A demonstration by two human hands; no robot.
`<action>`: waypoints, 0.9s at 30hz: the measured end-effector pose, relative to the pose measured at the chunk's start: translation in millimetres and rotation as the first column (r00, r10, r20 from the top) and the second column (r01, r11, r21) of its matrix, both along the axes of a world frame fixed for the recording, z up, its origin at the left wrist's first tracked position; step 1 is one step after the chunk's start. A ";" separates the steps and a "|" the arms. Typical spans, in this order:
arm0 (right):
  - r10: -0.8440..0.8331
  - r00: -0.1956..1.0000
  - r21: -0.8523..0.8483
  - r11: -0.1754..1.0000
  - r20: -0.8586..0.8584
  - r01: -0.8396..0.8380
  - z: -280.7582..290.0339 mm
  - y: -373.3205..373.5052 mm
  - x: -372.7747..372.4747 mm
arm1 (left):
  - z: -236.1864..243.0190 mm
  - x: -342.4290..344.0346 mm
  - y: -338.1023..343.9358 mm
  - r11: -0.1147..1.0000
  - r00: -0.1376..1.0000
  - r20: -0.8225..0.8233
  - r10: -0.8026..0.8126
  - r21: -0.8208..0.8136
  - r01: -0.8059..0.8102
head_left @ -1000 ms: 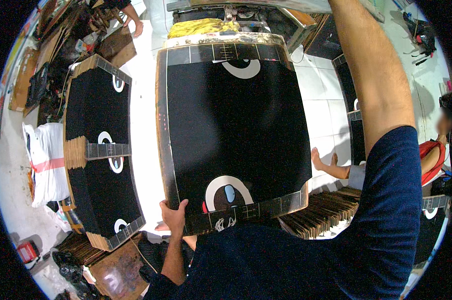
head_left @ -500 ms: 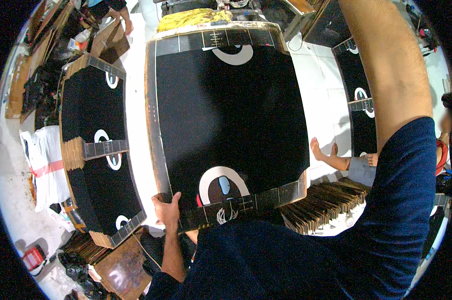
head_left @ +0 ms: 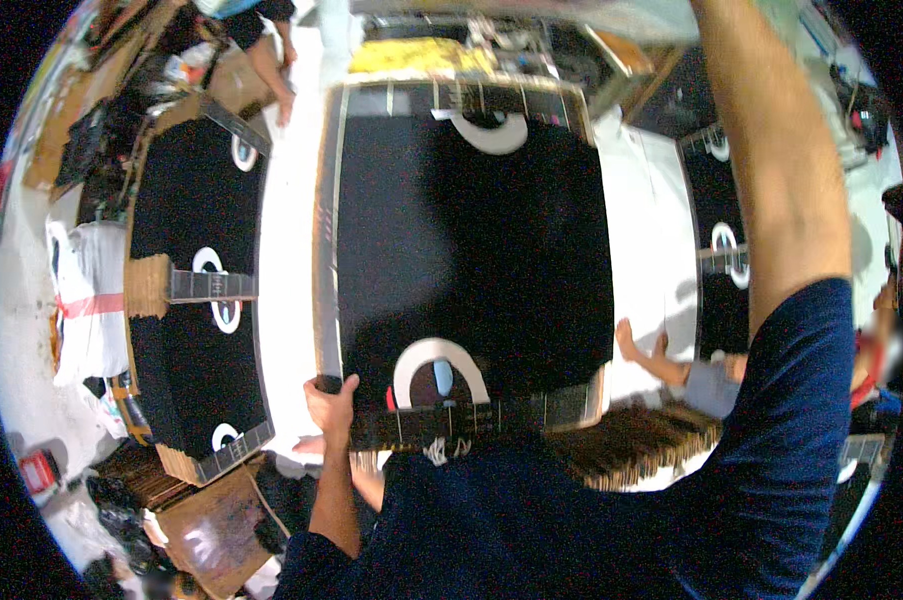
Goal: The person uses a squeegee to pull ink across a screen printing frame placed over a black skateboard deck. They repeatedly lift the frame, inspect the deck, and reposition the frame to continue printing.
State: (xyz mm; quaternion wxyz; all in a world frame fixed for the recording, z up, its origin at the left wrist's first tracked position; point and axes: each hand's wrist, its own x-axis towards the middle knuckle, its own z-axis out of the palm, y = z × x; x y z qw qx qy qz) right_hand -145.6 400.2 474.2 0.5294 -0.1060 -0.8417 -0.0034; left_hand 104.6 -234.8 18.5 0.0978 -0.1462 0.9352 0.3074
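Note:
In front of me lies a large flat board covered with black cloth (head_left: 481, 250), with white ring-shaped eye prints at its far and near ends. A dark strip with pale marks (head_left: 561, 405) runs along its near edge. My left hand (head_left: 329, 405) holds the near left corner of the board, thumb on top and fingers at the side. My right arm (head_left: 786, 180) stretches up and forward along the right side, and its hand is beyond the top of the view. A blurred pale band (head_left: 591, 22) crosses the top of the view; its kind is unclear.
Similar black panels lie on a stack (head_left: 196, 210) at left and on the right floor (head_left: 716, 190). Thin boards (head_left: 641, 435) stand in a row at the near right. Beyond the board is a yellow cloth (head_left: 421, 57). Another person's legs (head_left: 266, 75) show at far left; a bare foot (head_left: 626, 340) is at right.
The view has shifted and blurred slightly. A pale band has come into the top of the view. My left hand stays at the board's corner, and my right arm remains raised.

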 end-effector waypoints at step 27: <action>0.110 0.989 -0.096 0.990 0.103 -0.100 -296.1 -130.4 202.5 | 161.2 -112.7 299.2 -0.055 0.832 0.528 0.172 0.848 -0.527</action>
